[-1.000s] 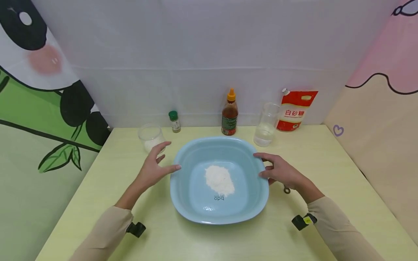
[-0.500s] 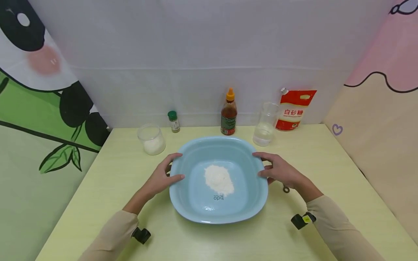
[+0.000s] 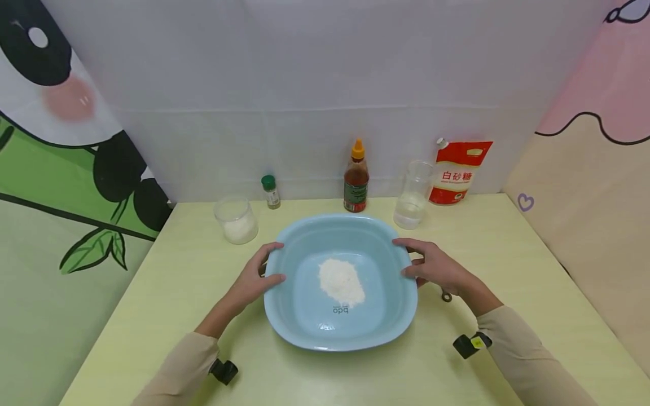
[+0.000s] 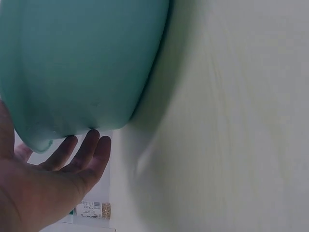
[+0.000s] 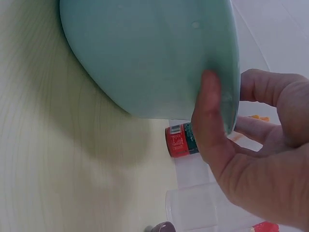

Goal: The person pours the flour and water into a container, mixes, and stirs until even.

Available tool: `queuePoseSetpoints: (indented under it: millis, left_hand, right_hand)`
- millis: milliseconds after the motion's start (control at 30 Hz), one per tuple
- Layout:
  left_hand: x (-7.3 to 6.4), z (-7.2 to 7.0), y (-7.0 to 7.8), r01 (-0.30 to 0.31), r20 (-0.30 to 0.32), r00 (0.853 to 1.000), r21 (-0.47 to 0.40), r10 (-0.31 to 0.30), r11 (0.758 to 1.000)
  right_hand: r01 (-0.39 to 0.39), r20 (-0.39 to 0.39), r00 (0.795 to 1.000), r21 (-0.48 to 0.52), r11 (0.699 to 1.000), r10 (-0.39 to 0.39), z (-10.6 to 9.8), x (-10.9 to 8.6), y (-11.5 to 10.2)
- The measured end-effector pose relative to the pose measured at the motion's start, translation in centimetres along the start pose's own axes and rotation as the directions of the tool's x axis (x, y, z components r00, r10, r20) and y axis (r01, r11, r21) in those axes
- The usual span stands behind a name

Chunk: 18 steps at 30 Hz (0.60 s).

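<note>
A light blue plastic basin (image 3: 340, 332) stands on the table with a heap of white powder (image 3: 341, 282) on its bottom. My left hand (image 3: 250, 280) holds the basin's left rim, its thumb over the edge. In the left wrist view, that hand's fingertips (image 4: 92, 133) touch the outer wall. Across from it, my right hand (image 3: 439, 265) grips the right rim. The right wrist view shows one finger (image 5: 211, 92) along the outside wall and the thumb on the other side of the rim.
Behind the basin stand a glass of white grains (image 3: 238, 228), a green-capped small jar (image 3: 271, 194), a sauce bottle (image 3: 355, 186), a glass of clear liquid (image 3: 409, 208) and a red-and-white sugar pouch (image 3: 456, 175). A small dark ring (image 3: 446, 296) shows below the right wrist.
My left hand has come from beside the glass of white grains down to the basin's left rim and taken hold of it. The right hand keeps its grip; the basin stays put.
</note>
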<state>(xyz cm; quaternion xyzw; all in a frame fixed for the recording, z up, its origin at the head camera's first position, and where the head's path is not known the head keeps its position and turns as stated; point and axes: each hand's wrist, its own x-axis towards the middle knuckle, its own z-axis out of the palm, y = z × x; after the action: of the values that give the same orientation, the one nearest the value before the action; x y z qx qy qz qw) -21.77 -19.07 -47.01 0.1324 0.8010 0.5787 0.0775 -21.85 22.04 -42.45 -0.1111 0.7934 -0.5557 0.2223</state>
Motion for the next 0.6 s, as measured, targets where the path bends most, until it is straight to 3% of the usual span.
queuePoseSetpoints:
  millis: [600]
  left_hand:
    - [-0.23,0.64,0.25,0.033,-0.051,0.998,-0.015,-0.034,0.999]
  right_hand:
    - [0.039,0.035,0.999,-0.090,0.995,-0.036,-0.56,0.39,-0.50]
